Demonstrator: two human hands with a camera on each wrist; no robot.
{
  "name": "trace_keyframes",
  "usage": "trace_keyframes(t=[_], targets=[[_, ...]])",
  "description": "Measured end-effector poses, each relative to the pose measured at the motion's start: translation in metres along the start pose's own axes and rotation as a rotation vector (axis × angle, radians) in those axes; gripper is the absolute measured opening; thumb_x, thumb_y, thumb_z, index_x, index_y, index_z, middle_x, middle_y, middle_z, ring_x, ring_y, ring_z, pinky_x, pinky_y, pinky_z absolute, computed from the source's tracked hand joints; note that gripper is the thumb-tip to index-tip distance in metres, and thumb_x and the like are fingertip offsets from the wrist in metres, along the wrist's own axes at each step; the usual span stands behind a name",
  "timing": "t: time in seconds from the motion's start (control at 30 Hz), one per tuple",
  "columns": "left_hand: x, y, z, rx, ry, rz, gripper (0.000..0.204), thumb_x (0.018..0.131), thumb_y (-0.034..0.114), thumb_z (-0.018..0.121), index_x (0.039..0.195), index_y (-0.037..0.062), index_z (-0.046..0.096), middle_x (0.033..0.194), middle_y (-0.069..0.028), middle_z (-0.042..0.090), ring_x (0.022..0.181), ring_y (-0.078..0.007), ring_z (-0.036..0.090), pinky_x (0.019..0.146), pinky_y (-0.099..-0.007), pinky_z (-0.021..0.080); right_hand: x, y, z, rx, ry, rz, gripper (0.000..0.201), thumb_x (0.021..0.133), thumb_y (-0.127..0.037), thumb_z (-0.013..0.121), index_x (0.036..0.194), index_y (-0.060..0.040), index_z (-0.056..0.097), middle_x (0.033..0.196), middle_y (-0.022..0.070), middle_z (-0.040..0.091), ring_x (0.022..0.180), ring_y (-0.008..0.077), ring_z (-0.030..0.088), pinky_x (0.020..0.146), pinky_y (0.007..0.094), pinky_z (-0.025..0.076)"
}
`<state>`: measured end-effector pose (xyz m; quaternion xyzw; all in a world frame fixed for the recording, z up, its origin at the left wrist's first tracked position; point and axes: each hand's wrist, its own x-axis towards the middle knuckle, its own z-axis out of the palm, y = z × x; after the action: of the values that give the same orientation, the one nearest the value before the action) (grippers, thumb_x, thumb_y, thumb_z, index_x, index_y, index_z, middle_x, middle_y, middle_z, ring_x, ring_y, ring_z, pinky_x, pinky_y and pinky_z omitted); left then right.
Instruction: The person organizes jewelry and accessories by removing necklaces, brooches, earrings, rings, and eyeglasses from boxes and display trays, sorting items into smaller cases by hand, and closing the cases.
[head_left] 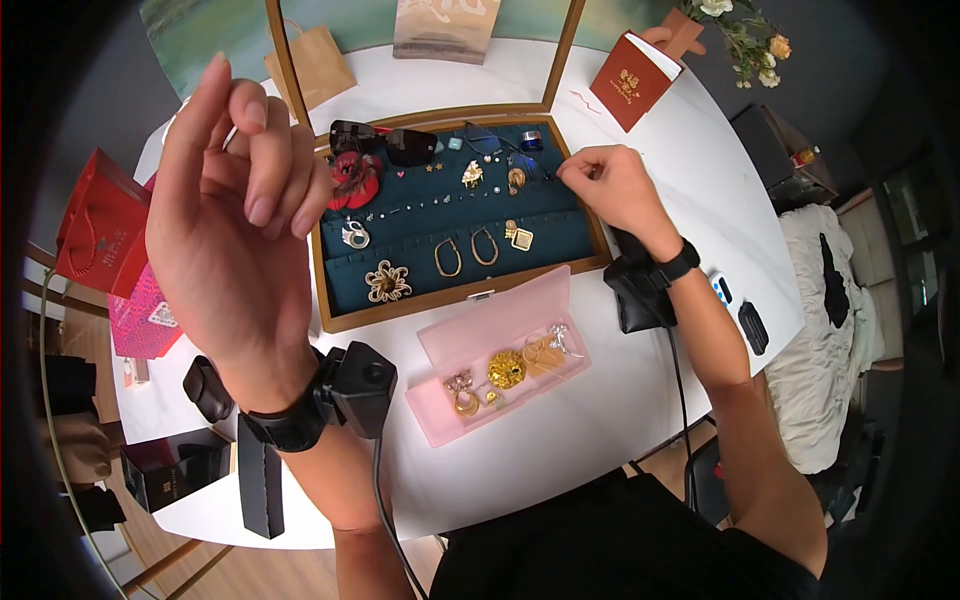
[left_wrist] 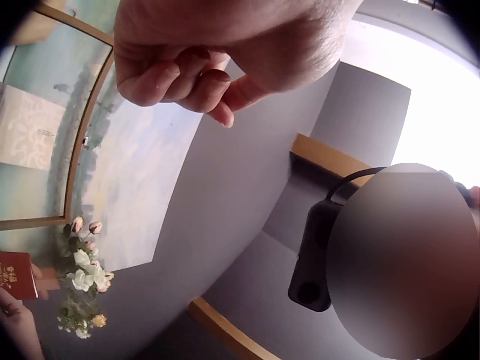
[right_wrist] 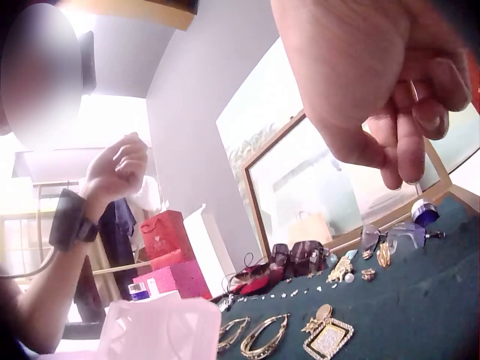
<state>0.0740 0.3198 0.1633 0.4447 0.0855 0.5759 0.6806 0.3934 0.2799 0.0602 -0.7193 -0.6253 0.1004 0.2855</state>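
My left hand point(head_left: 250, 190) is raised at the left, palm turned up and fingers loosely bent, with nothing in it. At the right side of a wooden jewellery case point(head_left: 460, 308), my right hand point(head_left: 615, 190) hovers over the frame, thumb and fingertips drawn together; I cannot tell whether something tiny is between them. Just below those fingertips lie blue-tinted glasses point(right_wrist: 409, 234). On the case's dark green lining are sunglasses point(head_left: 408, 146), a red flower ornament point(head_left: 354, 180), hoop earrings point(head_left: 448, 258), a square gold-rimmed pendant point(right_wrist: 328, 339), a flower brooch point(head_left: 388, 283) and several small studs.
A pink box point(head_left: 440, 425) with gold jewellery stands open in front of the case. The case's framed lid point(head_left: 575, 45) rises behind. A red booklet point(head_left: 630, 80) stands at back right, a black pouch point(head_left: 640, 305) under my right wrist, red bags point(head_left: 105, 225) at left.
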Motion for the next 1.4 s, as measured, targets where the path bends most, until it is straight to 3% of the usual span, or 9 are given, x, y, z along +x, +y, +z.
trace_keyframes(t=[0.07, 0.27, 0.43, 0.57, 0.63, 0.97, 1.13, 1.23, 1.4], targets=[[0.001, -0.002, 0.000, -0.003, 0.007, -0.011, 0.028, 0.105, 0.024, 0.045, 0.081, 0.0100, 0.047, 0.056, 0.0035, 0.026, 0.052, -0.0073, 0.021, 0.047, -0.0240, 0.022, 0.000, 0.002, -0.007, 0.070, 0.045, 0.001, 0.018, 0.080, -0.016, 0.071, 0.086, 0.0011, 0.075, 0.069, 0.0143, 0.069, 0.062, 0.0214, 0.066, 0.063, 0.0322, 0.052], [0.003, -0.013, 0.003, 0.026, 0.026, -0.048, 0.031, 0.105, 0.029, 0.044, 0.084, 0.0090, 0.054, 0.054, 0.0043, 0.029, 0.049, -0.0070, 0.024, 0.048, -0.0244, 0.023, 0.005, -0.001, 0.010, -0.013, -0.034, -0.030, 0.020, 0.082, -0.019, 0.074, 0.085, 0.0011, 0.075, 0.073, 0.0161, 0.070, 0.067, 0.0270, 0.069, 0.064, 0.0345, 0.054], [0.003, -0.019, 0.007, 0.052, 0.035, -0.060, 0.031, 0.105, 0.030, 0.045, 0.082, 0.0104, 0.053, 0.053, 0.0048, 0.029, 0.047, -0.0067, 0.023, 0.047, -0.0245, 0.023, 0.017, -0.009, 0.031, -0.139, -0.088, -0.022, 0.024, 0.083, -0.025, 0.074, 0.079, -0.0009, 0.074, 0.074, 0.0195, 0.069, 0.071, 0.0364, 0.068, 0.067, 0.0442, 0.055], [0.004, -0.019, 0.005, 0.058, 0.035, -0.063, 0.031, 0.105, 0.030, 0.045, 0.082, 0.0104, 0.053, 0.053, 0.0048, 0.029, 0.047, -0.0067, 0.023, 0.046, -0.0246, 0.022, 0.023, -0.009, 0.042, -0.190, -0.059, -0.070, 0.022, 0.084, -0.022, 0.073, 0.077, -0.0004, 0.074, 0.071, 0.0200, 0.068, 0.070, 0.0365, 0.068, 0.067, 0.0444, 0.055], [0.004, -0.019, 0.004, 0.057, 0.024, -0.059, 0.031, 0.105, 0.030, 0.045, 0.082, 0.0104, 0.053, 0.053, 0.0049, 0.029, 0.047, -0.0066, 0.023, 0.046, -0.0247, 0.022, 0.026, -0.007, 0.042, -0.157, -0.077, -0.086, 0.024, 0.084, -0.024, 0.075, 0.080, 0.0001, 0.075, 0.070, 0.0177, 0.069, 0.064, 0.0306, 0.068, 0.062, 0.0370, 0.053], [0.003, -0.018, 0.004, 0.058, -0.006, -0.050, 0.031, 0.106, 0.029, 0.044, 0.083, 0.0104, 0.053, 0.055, 0.0047, 0.031, 0.047, -0.0062, 0.024, 0.047, -0.0244, 0.022, 0.019, -0.002, 0.035, 0.027, -0.059, -0.012, 0.019, 0.083, -0.017, 0.076, 0.085, 0.0018, 0.075, 0.071, 0.0122, 0.071, 0.063, 0.0191, 0.067, 0.062, 0.0297, 0.052], [0.002, -0.019, 0.008, 0.055, 0.026, -0.074, 0.030, 0.105, 0.030, 0.044, 0.083, 0.0113, 0.053, 0.054, 0.0050, 0.030, 0.047, -0.0060, 0.024, 0.047, -0.0242, 0.022, 0.025, 0.010, 0.032, 0.046, -0.183, 0.046, 0.020, 0.079, -0.017, 0.077, 0.080, 0.0027, 0.073, 0.068, 0.0114, 0.069, 0.062, 0.0153, 0.064, 0.061, 0.0293, 0.051], [0.002, -0.018, 0.008, 0.059, 0.037, -0.072, 0.030, 0.105, 0.031, 0.045, 0.083, 0.0117, 0.053, 0.054, 0.0051, 0.031, 0.047, -0.0059, 0.024, 0.048, -0.0243, 0.021, 0.025, 0.005, 0.031, 0.022, -0.217, 0.072, 0.028, 0.073, -0.024, 0.081, 0.069, 0.0013, 0.069, 0.067, 0.0179, 0.068, 0.062, 0.0272, 0.067, 0.063, 0.0356, 0.053], [0.002, -0.015, 0.007, 0.057, 0.034, -0.064, 0.030, 0.105, 0.031, 0.046, 0.083, 0.0114, 0.053, 0.054, 0.0050, 0.032, 0.047, -0.0060, 0.024, 0.048, -0.0246, 0.021, 0.021, 0.002, 0.035, 0.035, -0.162, 0.038, 0.029, 0.073, -0.023, 0.082, 0.068, 0.0020, 0.067, 0.066, 0.0172, 0.067, 0.060, 0.0270, 0.065, 0.061, 0.0347, 0.052]])
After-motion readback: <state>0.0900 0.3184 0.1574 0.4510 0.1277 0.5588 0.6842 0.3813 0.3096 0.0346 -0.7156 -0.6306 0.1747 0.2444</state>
